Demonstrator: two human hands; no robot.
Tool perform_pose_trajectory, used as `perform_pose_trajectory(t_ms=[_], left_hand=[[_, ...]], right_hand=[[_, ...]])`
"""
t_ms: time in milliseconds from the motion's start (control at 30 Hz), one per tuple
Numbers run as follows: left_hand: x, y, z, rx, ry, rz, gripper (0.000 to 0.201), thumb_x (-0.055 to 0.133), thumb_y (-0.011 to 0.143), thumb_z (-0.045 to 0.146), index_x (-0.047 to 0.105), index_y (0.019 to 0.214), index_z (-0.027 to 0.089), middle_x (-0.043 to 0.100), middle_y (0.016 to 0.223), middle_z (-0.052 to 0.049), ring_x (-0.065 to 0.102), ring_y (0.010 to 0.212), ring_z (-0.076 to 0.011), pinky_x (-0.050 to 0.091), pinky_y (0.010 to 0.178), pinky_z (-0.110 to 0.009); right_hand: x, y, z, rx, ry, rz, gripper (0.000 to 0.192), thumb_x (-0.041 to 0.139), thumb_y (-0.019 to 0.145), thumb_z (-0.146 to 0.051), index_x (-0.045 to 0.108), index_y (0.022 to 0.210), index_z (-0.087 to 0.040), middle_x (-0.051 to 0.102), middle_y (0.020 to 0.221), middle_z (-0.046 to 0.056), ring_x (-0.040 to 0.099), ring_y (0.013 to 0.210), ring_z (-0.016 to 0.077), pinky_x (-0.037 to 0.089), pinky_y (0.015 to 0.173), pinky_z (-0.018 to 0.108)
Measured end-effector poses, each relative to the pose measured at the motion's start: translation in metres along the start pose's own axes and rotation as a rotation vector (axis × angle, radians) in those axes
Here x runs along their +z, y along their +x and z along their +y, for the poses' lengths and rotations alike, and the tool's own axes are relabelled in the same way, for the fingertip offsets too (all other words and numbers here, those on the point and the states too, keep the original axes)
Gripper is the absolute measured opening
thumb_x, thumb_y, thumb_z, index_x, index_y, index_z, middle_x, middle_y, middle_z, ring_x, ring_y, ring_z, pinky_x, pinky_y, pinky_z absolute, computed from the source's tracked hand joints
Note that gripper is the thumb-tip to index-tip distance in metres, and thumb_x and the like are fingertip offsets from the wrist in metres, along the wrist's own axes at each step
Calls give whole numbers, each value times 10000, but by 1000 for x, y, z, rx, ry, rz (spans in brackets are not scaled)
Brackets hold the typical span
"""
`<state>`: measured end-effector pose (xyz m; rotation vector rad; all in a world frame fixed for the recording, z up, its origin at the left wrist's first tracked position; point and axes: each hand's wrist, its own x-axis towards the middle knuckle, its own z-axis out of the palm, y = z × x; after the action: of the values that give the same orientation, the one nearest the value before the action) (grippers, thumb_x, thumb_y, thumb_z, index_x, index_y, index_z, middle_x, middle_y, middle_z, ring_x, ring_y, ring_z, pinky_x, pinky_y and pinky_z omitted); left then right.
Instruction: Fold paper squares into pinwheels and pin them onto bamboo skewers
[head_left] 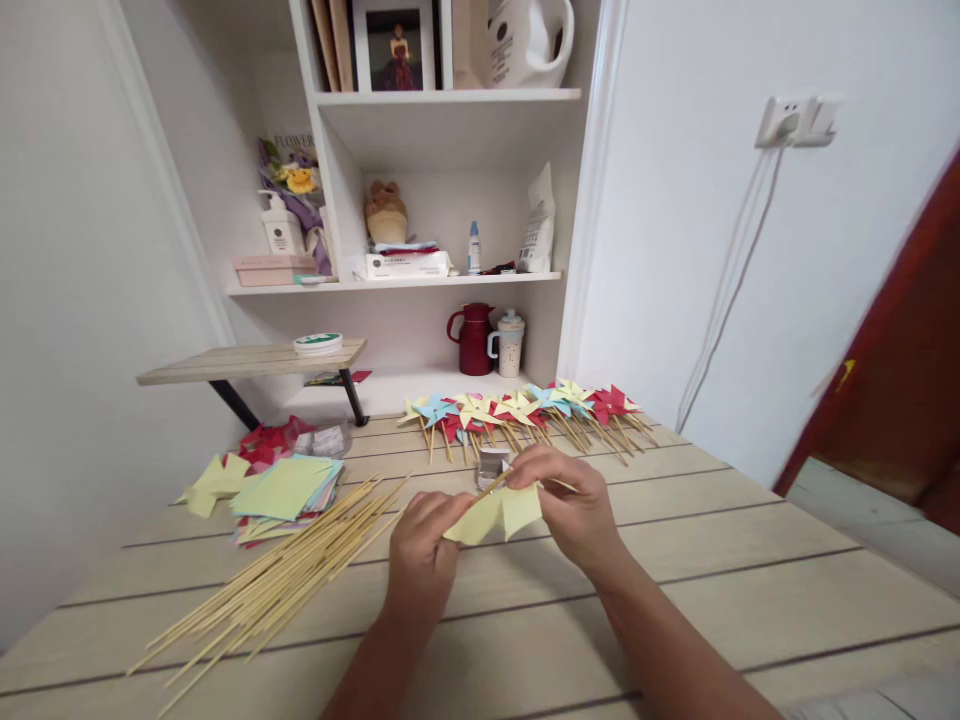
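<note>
My left hand and my right hand hold a yellow paper pinwheel between them, just above the wooden table. A thin wooden stick shows at the top of the paper, between my fingers. Left of my hands lies a loose pile of bamboo sticks. A row of finished pinwheels in yellow, blue and red lies along the table's far edge.
A stack of coloured paper squares sits at the left, with red cut pieces behind it. A small box stands just beyond my hands. White shelves with a red jug and a mug rise behind.
</note>
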<state>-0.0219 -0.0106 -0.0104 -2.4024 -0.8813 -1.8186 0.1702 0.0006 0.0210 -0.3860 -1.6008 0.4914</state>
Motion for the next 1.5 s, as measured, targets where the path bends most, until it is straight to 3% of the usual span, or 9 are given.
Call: perform_pose_trajectory(t_ms=[733,1167,1500], left_hand=[[1,2,1,70,46,27,486,378,707,-52,678,1002,191,684,799,-23,590,702,-160,461,638,-279],[-10,8,12,254,405,37,329,400,882,23,638,1035,191,701,756,-18,589,650,-155,439,682,-324],[-15,12,14,371,499,48,296,389,936,69,626,1077,176,678,719,-12,581,611,-137,452,667,-308]], right_hand=[[0,-1,3,11,15,0,202,644,844,-96,716,867,-282,679,819,12,613,834,171,483,714,281],[2,-3,0,63,6,32,190,641,829,-86,705,827,-265,681,832,19,621,819,167,497,712,276],[3,-4,0,99,46,71,149,663,799,-95,702,775,-236,701,826,38,655,801,174,528,672,270]])
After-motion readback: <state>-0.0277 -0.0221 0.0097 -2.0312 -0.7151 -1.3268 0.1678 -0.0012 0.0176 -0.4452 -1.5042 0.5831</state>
